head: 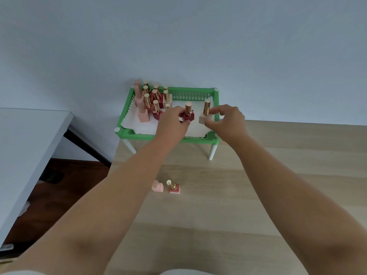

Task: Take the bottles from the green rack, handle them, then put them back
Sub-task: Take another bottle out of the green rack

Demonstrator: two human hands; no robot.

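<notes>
Two bottles [165, 187] stand nearest (on the table [258, 195]). Left hand [172, 121] pinches one red bottle [187, 114]; right hand [226, 120] pinches one beige bottle [205, 114], over the green rack [168, 135].

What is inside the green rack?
A white liner, a cluster of gold-capped bottles at its left, and two more held by the hands; the hands hide part of the floor.

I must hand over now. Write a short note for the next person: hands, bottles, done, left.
Left hand grips a dark red bottle; right hand pinches a beige bottle. Both bottles are over the right part of the green rack.
A cluster of bottles stands at the rack's back left.
Two bottles stand on the wooden table outside the rack.
Left: place the held two, then return the table two.
</notes>
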